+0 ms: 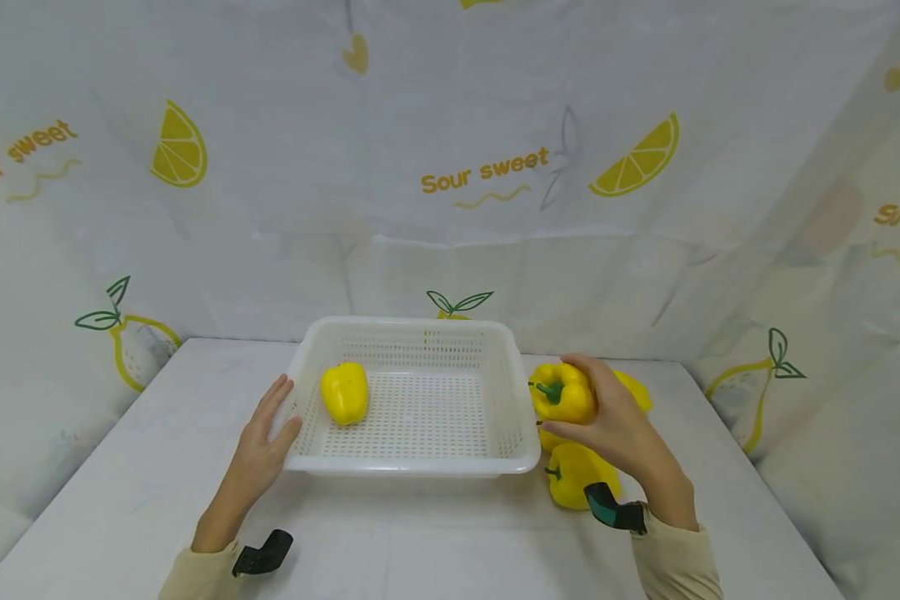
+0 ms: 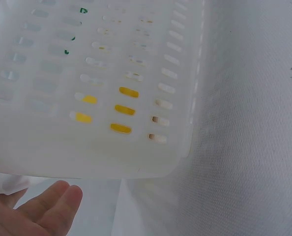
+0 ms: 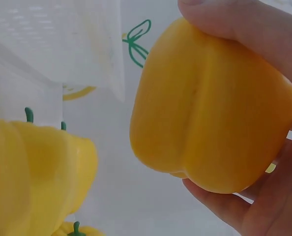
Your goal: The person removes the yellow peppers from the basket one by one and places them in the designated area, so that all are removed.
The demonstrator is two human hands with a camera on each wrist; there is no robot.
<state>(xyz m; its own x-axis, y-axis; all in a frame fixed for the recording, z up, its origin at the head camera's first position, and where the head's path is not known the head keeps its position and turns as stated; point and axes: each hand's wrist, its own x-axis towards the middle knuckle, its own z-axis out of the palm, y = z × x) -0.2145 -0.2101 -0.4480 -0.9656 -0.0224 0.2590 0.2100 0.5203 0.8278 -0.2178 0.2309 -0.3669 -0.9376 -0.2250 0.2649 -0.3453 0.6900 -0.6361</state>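
Observation:
A white plastic basket [image 1: 412, 467] with slotted walls stands mid-table, holding one yellow bell pepper [image 1: 344, 393] at its left. Against the basket's left side rests my left hand [image 1: 264, 442], its fingers fairly straight. In the left wrist view its fingers [image 2: 67, 201] lie near the basket's rim, and yellow shows through the slots. My right hand [image 1: 618, 412] grips another yellow bell pepper [image 1: 566, 393] between thumb and fingers, beside the basket's right wall. The right wrist view shows this held pepper [image 3: 210, 108] raised, apart from the others.
More yellow bell peppers lie right of the basket: one in front [image 1: 579, 479], one behind my right hand [image 1: 635, 390], and one partly hidden beneath the held pepper. A lemon-print curtain [image 1: 450, 100] hangs behind the white table [image 1: 390, 542].

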